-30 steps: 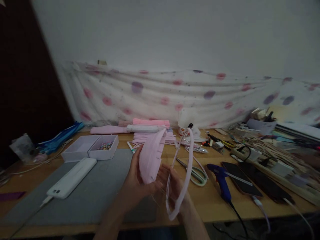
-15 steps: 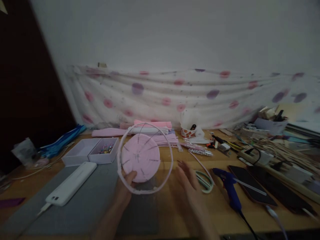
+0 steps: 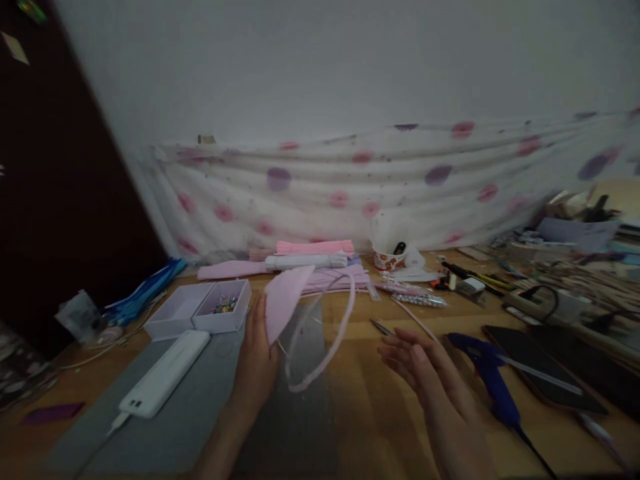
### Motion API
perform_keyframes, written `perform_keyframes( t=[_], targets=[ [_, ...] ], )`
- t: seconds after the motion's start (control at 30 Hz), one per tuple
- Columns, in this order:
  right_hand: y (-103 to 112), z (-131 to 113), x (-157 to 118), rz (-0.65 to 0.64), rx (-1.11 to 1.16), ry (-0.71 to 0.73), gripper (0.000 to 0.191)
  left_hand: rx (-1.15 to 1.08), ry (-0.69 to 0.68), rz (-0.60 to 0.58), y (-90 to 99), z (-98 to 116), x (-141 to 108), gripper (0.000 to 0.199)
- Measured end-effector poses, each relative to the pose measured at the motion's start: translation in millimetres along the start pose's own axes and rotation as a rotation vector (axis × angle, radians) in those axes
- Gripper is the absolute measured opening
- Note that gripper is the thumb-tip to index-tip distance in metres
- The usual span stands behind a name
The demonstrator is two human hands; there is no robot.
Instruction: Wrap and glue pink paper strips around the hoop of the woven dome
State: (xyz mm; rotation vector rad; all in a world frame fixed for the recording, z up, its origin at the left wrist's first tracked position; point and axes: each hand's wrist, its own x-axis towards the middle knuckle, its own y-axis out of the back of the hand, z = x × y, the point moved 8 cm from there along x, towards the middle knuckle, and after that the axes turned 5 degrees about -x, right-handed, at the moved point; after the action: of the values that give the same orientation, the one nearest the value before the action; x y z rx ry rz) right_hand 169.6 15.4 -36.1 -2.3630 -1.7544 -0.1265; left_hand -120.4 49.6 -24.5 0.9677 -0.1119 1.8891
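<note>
My left hand (image 3: 257,353) is closed on the edge of a pale pink round disc (image 3: 287,297), which is turned nearly edge-on. A thin wrapped ring (image 3: 345,327) is joined to the disc and stands off to its right. My right hand (image 3: 430,380) is open, its fingers stretched loosely to the left with nothing visible in them. It hovers over a pair of scissors (image 3: 383,327); only the pointed blades show, and the handles are hidden behind the hand.
A blue glue gun (image 3: 493,383) lies at right beside a dark phone (image 3: 545,367). On the left, a white power bank (image 3: 165,373) rests on a grey mat (image 3: 135,427). Behind are a box of beads (image 3: 223,307), folded pink crepe paper (image 3: 315,248) and a paper tub (image 3: 389,260).
My left hand has tilted the disc from face-on to nearly edge-on, swinging the ring to the right. My right hand has shifted right and lower, now covering the scissors' green handles.
</note>
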Motion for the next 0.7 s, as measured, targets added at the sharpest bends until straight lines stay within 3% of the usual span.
perform_keyframes(
  t=[0.07,0.13,0.2,0.27,0.4,0.5,0.6,0.7],
  targets=[
    [-5,3,2,0.007,-0.078,0.040,0.055,0.292,-0.341,-0.056,-3.0,23,9,0.076],
    [-11,14,5,-0.012,-0.194,0.057,0.061,0.471,-0.595,-0.110,-12.2,31,12,0.074],
    [-17,32,6,-0.084,-0.322,0.041,0.063,0.549,-0.749,-0.151,-22.2,29,12,0.070],
    [-23,46,5,-0.169,-0.444,0.045,0.059,0.545,-0.814,-0.226,-33.2,21,10,0.067],
    [-28,48,3,-0.246,-0.581,0.128,0.038,0.409,-0.600,-0.442,-47.4,-4,10,0.069],
    [-27,43,5,-0.261,-0.552,0.108,0.027,0.339,-0.412,-0.500,-44.8,-17,13,0.079],
    [-21,36,12,-0.262,-0.533,0.117,0.031,0.229,-0.202,-0.550,-39.8,-29,20,0.081],
    [-9,17,35,-0.208,-0.564,0.202,0.042,0.108,-0.084,-0.587,-37.4,-36,24,0.079]
  ],
)
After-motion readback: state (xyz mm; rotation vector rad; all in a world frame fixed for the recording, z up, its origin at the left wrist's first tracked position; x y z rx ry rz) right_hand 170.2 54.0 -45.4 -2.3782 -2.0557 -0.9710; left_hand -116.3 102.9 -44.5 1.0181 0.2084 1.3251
